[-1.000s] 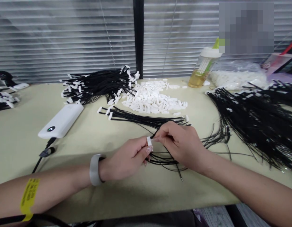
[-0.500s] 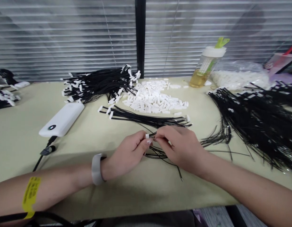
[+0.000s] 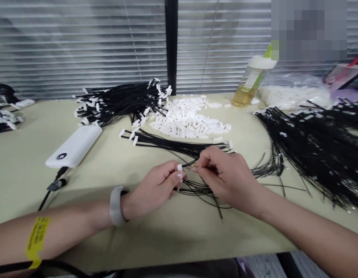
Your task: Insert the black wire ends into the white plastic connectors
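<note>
My left hand [image 3: 154, 190] pinches a small white plastic connector [image 3: 179, 168] between thumb and fingertips, with black wires running out below it. My right hand [image 3: 228, 173] sits just to its right, its fingertips closed on a thin black wire [image 3: 196, 168] close to the connector. Loose black wires [image 3: 197, 189] trail under both hands, one bare tip pointing toward me. Just beyond lies a flat bundle of black wires with white connectors on their far-left ends [image 3: 173, 143].
A heap of loose white connectors [image 3: 187, 119] lies beyond the hands, with a wire bundle [image 3: 121, 102] behind it. A large black wire heap [image 3: 309, 146] fills the right. A white power bank [image 3: 73, 146], bottle [image 3: 250, 82] and plastic bag of white pieces [image 3: 291, 96] stand on the pale table [image 3: 22, 162].
My right hand has shifted slightly right and up, a little further from the connector. The connector in my left hand now stands more upright.
</note>
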{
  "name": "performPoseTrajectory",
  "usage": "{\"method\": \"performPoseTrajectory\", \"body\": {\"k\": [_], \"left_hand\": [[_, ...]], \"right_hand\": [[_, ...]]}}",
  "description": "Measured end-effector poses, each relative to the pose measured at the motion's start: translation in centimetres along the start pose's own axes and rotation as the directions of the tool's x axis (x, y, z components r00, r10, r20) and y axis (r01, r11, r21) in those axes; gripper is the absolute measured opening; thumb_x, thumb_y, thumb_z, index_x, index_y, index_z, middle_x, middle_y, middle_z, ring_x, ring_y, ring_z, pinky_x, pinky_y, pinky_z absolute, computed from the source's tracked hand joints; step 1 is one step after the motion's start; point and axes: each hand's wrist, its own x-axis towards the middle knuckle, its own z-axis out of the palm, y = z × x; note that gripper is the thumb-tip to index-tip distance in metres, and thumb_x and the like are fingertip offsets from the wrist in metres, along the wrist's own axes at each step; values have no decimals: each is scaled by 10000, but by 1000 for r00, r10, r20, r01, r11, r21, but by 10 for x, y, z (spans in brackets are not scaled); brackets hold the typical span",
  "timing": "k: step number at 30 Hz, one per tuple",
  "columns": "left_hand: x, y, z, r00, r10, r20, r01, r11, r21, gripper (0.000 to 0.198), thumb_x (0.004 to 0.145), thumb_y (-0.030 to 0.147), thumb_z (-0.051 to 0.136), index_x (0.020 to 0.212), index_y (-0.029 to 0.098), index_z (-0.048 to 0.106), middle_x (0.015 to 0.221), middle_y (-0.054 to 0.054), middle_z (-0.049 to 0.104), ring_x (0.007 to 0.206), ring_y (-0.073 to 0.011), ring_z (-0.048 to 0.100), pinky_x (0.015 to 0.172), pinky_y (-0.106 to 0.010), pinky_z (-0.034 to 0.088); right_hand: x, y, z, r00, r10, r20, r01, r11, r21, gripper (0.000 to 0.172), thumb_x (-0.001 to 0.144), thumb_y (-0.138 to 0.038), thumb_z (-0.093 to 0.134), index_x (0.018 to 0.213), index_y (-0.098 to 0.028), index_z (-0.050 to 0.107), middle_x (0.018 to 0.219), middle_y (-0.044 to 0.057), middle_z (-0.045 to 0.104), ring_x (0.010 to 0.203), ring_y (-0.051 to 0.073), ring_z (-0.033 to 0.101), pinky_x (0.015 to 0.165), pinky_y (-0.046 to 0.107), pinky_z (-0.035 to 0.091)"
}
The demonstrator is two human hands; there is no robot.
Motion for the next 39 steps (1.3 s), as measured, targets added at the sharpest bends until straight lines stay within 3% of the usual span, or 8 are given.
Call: {"method": "performPoseTrajectory", "body": {"k": [10, 18, 23, 27, 29, 32, 35, 39], "left_hand": [[-1, -2, 0, 1000, 27, -1, -27, 977, 211, 227, 879, 323, 335, 697, 194, 380, 604, 54, 398, 522, -83, 383, 487, -213, 349], [0, 0, 1, 999, 36, -12, -31, 954, 299, 227, 864, 312, 357, 675, 192, 394, 560, 54, 411, 497, -89, 399, 457, -208, 332], [1, 2, 1, 999, 19, -26, -13, 979, 201, 237, 867, 328, 367, 678, 188, 399, 575, 57, 421, 479, -76, 401, 448, -202, 345], [3, 1, 1, 989, 53, -139, -45, 997, 63, 263, 886, 369, 330, 735, 181, 435, 633, 38, 473, 544, -79, 459, 513, -201, 407], [4, 0, 2, 975, 69, -212, -65, 998, 26, 269, 891, 380, 317, 770, 180, 450, 658, 31, 484, 576, -79, 473, 546, -197, 424], [5, -1, 2, 959, 56, -279, -68, 997, -34, 276, 887, 415, 313, 809, 188, 450, 664, 33, 483, 556, -72, 469, 527, -187, 423], [5, 0, 1, 951, 40, -305, -60, 997, -57, 277, 881, 425, 321, 819, 189, 453, 656, 31, 488, 538, -75, 474, 509, -193, 425], [5, 3, 1, 947, 19, -319, -38, 998, -54, 268, 876, 414, 342, 779, 187, 448, 617, 34, 481, 513, -82, 472, 484, -198, 419]], "right_hand": [[-1, -3, 0, 1000, -4, 2, 4, 1000, -6, 115, 721, -83, 507, 732, -180, 447, 534, -77, 454, 448, 39, 343, 447, 156, 254], [-5, -1, 8, 991, -128, 35, 132, 977, -165, 109, 766, -92, 411, 793, -182, 466, 622, -26, 538, 546, 89, 465, 500, 197, 292], [-1, -2, 11, 988, -151, 19, 152, 966, -210, 106, 802, -121, 403, 787, -179, 491, 678, -6, 580, 617, 106, 516, 554, 221, 358], [4, -2, -6, 929, -348, -126, 292, 899, -326, 84, 812, -201, 476, 775, -167, 543, 809, 54, 593, 773, 142, 516, 676, 270, 401], [5, -2, -17, 916, -391, -93, 331, 864, -379, 135, 794, -242, 511, 693, -170, 564, 747, 57, 569, 730, 156, 479, 665, 302, 381], [4, -2, -21, 942, -333, 50, 325, 860, -394, 243, 800, -269, 498, 588, -171, 565, 601, 31, 503, 615, 137, 397, 602, 302, 326], [3, -2, -12, 941, -282, 187, 334, 863, -378, 270, 822, -253, 453, 601, -168, 583, 600, 26, 503, 616, 134, 386, 595, 293, 302], [3, -1, 3, 944, -229, 236, 310, 857, -412, 239, 820, -234, 454, 636, -157, 587, 633, 26, 523, 626, 133, 402, 603, 288, 297]]}}
